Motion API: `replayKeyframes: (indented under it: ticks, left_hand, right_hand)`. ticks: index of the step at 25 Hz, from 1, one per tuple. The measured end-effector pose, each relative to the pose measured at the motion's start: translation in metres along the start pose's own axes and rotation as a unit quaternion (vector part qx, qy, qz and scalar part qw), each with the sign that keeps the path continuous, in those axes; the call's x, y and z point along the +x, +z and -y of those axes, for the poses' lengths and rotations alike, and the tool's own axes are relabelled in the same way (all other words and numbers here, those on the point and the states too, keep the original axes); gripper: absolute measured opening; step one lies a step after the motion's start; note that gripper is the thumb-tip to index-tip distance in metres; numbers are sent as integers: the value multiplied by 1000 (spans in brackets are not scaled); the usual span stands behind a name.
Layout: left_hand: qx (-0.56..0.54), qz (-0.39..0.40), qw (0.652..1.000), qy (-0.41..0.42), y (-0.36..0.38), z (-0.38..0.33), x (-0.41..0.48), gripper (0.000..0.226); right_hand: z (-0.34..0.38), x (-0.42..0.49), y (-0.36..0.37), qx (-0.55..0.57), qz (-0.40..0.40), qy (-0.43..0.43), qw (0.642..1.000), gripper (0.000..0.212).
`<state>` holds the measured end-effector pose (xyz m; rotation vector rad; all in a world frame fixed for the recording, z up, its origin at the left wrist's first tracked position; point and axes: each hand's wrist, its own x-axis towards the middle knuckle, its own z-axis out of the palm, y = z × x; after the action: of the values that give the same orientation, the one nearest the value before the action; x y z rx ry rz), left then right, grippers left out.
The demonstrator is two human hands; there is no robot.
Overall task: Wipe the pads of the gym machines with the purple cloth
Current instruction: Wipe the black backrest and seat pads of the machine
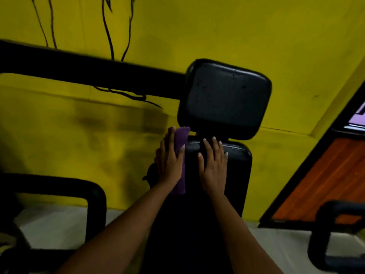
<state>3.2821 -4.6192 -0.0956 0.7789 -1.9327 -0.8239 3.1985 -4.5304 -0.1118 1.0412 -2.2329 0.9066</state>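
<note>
Fingers (171, 139) of the left hand (169, 163) lay straight and close together, pressing the purple cloth (180, 141) flat against the left edge of the back pad (239, 161); whether the thumb hooked round the fabric could not be told. Right hand (214, 167) fingers were straight and slightly spread, resting bare on the top of the same pad, holding nothing. The cloth sat folded into a long strip, its long axis running up and down along the pad's side, its top poking out just above the left fingertips and its lower end showing below the wrist. It lay under the left hand, so that hand was the one placed to work it; the right was just beside it, apart from the fabric. The wide face of the back pad lay to the right of the cloth, and the head pad (225, 97) stood directly above, so the next stroke would probably go rightward or upward. Counted: one cloth, two hands, two black pads in view, both against a yellow wall (256, 26)
</note>
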Motion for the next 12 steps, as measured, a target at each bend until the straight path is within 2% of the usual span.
replayKeyframes:
  ticks: [2, 4, 7, 12]
  left_hand:
    - [-41, -5, 999, -35, 10, 7, 11, 74]
    - [-97, -4, 993, -65, 13, 16, 17, 75]
    - [-194, -26, 975, -106, 19, 31, 13, 69]
    - [-272, 21, 917, -291, 26, 75, -13, 51]
  right_hand:
    - [-15, 7, 26, -87, -42, -44, 994, 53]
    - [-26, 8, 44, -138, -96, -50, 985, 53]
    - [-30, 7, 54, -157, -154, -63, 974, 52]
    - [-30, 7, 58, -152, -177, -78, 969, 52]
